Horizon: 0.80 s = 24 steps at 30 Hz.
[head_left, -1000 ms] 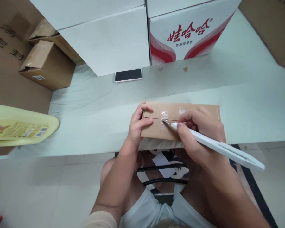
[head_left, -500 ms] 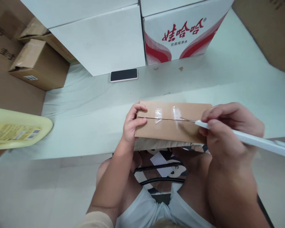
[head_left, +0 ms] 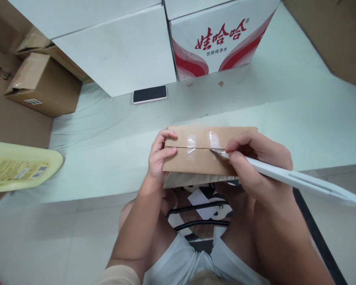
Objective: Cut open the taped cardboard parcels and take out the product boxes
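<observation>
A small brown cardboard box (head_left: pixel 201 161) sits at the table's front edge, its flap seam facing up and crossed by two strips of clear tape (head_left: pixel 214 139). My left hand (head_left: pixel 161 154) grips the box's left end, thumb and fingers on either side of the seam. In my right hand (head_left: pixel 259 162) is a white utility knife (head_left: pixel 302 179), pinched near its front end. The thin blade touches the seam at the right-hand tape strip. My right hand hides the right end of the box.
Behind the box, a black-screened phone (head_left: pixel 150 94) lies against large white cartons (head_left: pixel 118 59), one with red lettering. Brown boxes (head_left: pixel 44 85) and a yellow bottle (head_left: pixel 23 166) stand at the left. Another brown carton (head_left: pixel 329 35) is at the back right.
My right hand has moved left with the utility knife, bringing the blade tip to the seam at the right-hand tape strip. My left hand keeps its hold on the box.
</observation>
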Tool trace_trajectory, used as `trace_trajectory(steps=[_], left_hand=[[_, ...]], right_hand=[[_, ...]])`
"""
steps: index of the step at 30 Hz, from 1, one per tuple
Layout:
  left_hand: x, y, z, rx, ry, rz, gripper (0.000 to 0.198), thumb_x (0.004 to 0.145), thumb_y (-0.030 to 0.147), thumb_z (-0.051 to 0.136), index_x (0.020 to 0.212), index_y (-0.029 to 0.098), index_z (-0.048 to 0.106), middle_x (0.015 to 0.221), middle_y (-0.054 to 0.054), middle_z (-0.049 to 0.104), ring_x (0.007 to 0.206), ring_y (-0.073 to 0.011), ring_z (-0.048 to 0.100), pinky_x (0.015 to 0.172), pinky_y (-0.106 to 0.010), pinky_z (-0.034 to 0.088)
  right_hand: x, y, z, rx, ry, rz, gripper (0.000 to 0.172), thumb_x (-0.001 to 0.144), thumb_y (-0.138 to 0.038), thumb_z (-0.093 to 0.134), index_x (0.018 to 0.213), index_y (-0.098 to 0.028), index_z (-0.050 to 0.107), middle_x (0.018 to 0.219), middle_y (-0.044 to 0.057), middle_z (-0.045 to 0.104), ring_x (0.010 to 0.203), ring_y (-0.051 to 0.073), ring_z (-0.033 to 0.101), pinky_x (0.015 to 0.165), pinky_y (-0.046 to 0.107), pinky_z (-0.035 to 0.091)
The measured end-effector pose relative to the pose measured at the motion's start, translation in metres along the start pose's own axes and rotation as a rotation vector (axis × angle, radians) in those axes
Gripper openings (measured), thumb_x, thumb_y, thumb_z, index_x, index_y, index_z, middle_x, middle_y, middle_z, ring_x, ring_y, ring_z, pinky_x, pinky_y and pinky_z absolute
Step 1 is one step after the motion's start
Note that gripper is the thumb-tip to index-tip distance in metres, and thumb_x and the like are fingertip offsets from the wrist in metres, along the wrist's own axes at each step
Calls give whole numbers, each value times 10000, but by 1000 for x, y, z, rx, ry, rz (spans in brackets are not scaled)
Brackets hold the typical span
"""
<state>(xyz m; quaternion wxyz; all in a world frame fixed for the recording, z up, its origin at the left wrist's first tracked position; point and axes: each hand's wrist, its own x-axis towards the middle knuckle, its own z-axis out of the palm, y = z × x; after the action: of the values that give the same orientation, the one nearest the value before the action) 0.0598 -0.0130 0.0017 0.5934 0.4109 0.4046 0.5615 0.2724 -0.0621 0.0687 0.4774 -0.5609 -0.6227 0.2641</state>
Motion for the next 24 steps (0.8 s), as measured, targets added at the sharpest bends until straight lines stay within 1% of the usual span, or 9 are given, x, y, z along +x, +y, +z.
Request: trace_trajectory(steps=[4,8,11,13,16,17,19,21,24], left_hand=[[1,-1,-1,19,0,5,291,592,267,720,865,247,622,1000,-24,596,919,-220,548,762,-320,459],[0,-1,-1,29,-19,18,295,605,285,728,876,248,621,1037,-27,608,956,-232,569,789,-335,476],[0,1,-3,19,-16,37,334,636,320,739,949,265,636,1122,-28,621,1012,-237,588,841,-347,488],[1,1,-4,-25,23,55,365,684,389,725,1022,286,635,1174,-33,629,1052,-239,596,885,-356,495],[4,0,-8,-25,91,80,380,722,453,726,1049,302,604,1176,-37,639,1074,-229,608,901,-349,505],[5,-1,-9,8,110,92,377,715,444,753,1024,299,593,1169,-33,638,1064,-220,614,889,-337,508],[6,-3,-11,87,145,118,377,686,414,817,943,281,575,1160,-20,637,1021,-196,627,847,-311,509],[6,-4,-12,149,173,138,384,666,418,857,857,254,567,1175,-19,638,993,-181,635,822,-300,509],[4,-1,-16,254,177,176,402,673,500,868,767,220,595,1249,-47,630,1064,-207,634,875,-331,519]], right_hand=[[-3,4,4,9,142,28,139,738,-99,554,701,-229,583,720,12,623,692,166,583,582,310,428],[-1,8,5,109,237,-57,142,719,-95,558,705,-234,580,693,5,597,652,158,572,555,306,419],[5,14,-4,340,491,-166,79,690,-163,535,695,-239,513,652,-6,511,547,136,511,478,296,369],[10,24,-11,431,670,-105,42,762,-272,500,729,-253,483,629,-14,413,487,127,443,434,292,309],[19,51,-15,449,820,168,173,874,-429,433,799,-273,427,584,-43,276,448,125,340,428,279,251],[22,61,-14,423,829,253,178,860,-435,463,805,-274,411,573,-52,281,452,126,336,438,275,262],[25,81,-8,305,734,348,191,784,-395,577,825,-265,445,612,-45,419,513,130,425,492,277,345],[27,99,-3,136,525,390,221,715,-345,643,884,-242,543,754,0,576,654,153,552,603,300,439],[27,121,-4,-51,271,393,314,740,-330,617,1040,-243,646,922,46,668,850,209,641,740,339,492]])
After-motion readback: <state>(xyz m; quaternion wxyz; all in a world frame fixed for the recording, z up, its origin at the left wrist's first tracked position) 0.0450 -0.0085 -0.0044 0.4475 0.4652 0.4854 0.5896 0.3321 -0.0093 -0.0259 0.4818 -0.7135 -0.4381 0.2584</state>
